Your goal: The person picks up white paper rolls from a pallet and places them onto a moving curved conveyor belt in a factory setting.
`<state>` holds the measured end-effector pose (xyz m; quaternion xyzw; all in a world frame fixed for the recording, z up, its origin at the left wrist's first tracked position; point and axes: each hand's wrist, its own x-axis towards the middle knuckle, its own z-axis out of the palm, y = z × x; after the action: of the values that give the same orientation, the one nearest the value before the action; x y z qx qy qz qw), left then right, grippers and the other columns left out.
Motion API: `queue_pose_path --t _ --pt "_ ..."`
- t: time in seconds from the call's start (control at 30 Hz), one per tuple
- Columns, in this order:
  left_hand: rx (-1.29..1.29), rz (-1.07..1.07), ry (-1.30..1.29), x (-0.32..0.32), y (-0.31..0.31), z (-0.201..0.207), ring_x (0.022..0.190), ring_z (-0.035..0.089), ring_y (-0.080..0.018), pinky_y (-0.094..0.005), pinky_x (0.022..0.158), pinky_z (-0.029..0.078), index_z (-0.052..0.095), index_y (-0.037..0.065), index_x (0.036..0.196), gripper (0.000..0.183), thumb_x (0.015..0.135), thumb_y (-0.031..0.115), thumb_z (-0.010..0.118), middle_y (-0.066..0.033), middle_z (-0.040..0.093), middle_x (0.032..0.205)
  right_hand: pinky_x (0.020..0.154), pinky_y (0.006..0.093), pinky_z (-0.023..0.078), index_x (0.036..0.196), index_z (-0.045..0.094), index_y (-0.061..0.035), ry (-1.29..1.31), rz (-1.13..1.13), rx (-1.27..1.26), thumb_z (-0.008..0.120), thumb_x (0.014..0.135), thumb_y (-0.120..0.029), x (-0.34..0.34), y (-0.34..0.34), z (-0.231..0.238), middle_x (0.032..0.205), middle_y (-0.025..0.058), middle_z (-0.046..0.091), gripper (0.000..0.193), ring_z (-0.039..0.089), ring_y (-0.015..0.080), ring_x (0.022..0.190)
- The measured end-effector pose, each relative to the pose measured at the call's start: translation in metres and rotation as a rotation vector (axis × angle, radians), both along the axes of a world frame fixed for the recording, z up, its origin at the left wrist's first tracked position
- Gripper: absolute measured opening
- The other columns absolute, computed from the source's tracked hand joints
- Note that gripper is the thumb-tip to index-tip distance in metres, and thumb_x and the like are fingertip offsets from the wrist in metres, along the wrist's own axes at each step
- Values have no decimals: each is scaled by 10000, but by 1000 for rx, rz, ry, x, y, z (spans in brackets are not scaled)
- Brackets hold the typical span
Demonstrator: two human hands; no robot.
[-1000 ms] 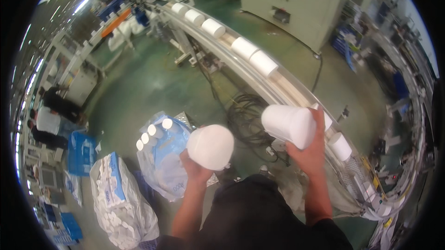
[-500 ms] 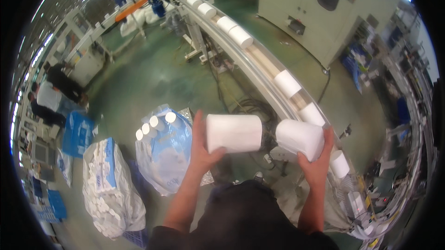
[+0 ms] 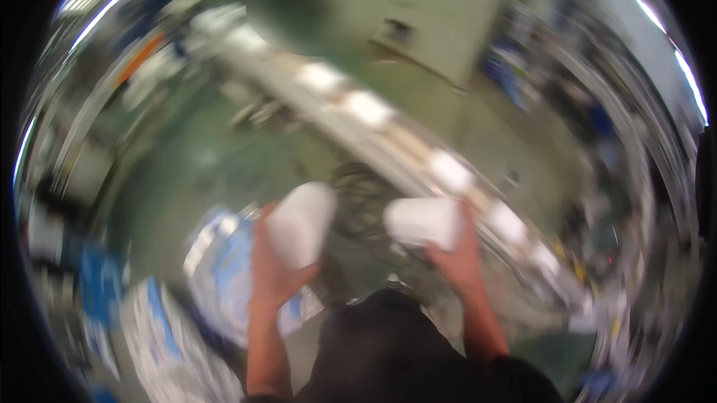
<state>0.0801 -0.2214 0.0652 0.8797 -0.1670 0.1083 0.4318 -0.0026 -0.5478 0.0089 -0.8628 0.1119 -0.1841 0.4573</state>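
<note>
1. Hands well apart, each clamped on one white roll; strong motion blur.
2. Left hand (image 3: 275, 272) wraps the lower left side of the left roll (image 3: 302, 225), thumb at its lower right; roll tilted, top end leaning right.
3. Right hand (image 3: 458, 257) grips the right end of the right roll (image 3: 420, 221); roll lies roughly sideways, free end pointing left.
4. Dark cable coil (image 3: 358, 201) on the floor, seen between the held rolls.
5. Conveyor (image 3: 407, 141) runs diagonally past the right hand, carrying a row of white rolls (image 3: 450, 171); can't tell if hand touches it.
6. Blue-and-clear bag (image 3: 224, 283) beside left hand in view; white shapes at its upper left, too blurred to place inside or on top.
7. White bag (image 3: 168, 347) at lower left, blue strip on it; contents unreadable.
8. Blue bin (image 3: 102, 283) far left; contents unclear.
</note>
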Motion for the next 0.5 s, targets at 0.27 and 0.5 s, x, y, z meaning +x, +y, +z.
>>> queue_pose_path --t 0.27,0.5 --pt "18 68 92 -27 1 -78 1413 347 -409 -493 1162 281 67 88 1602 1198 676 330 788 -248 319 1543 1145 394 349 1548 235 -20 -34 -159 326 777 771 -134 -20 -22 -34 1510 222 370 954 409 344 1383" --pt "-37 7 289 -39 -8 -100 1434 321 -415 -497 1170 271 50 109 1604 1168 680 212 757 -265 323 1536 1025 381 446 1535 295 -55 -422 -686 1046 654 861 -71 -47 -121 -112 1443 113 452 763 508 219 1232"
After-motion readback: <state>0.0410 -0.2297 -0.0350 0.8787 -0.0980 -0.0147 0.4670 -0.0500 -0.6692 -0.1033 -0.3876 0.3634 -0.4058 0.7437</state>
